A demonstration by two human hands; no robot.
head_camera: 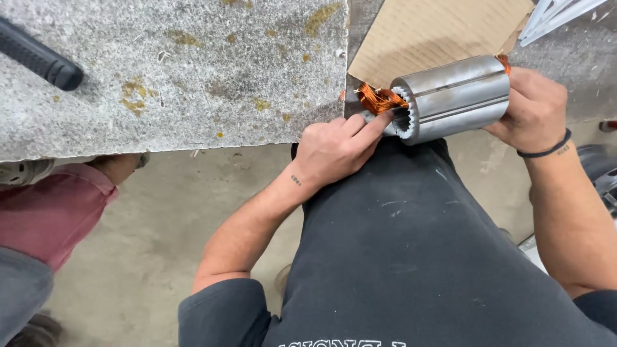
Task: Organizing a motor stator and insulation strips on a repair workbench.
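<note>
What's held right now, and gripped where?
The right hand grips the far end of a steel stator core. The left hand presses fingertips on the copper windings at its near end.

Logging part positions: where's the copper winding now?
Head view, upper centre: copper winding sticks out of the steel stator core's left end, at the left hand's fingertips.

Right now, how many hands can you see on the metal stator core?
2. The left hand touches the copper winding at the stator core left end; the right hand holds its right end.
</note>
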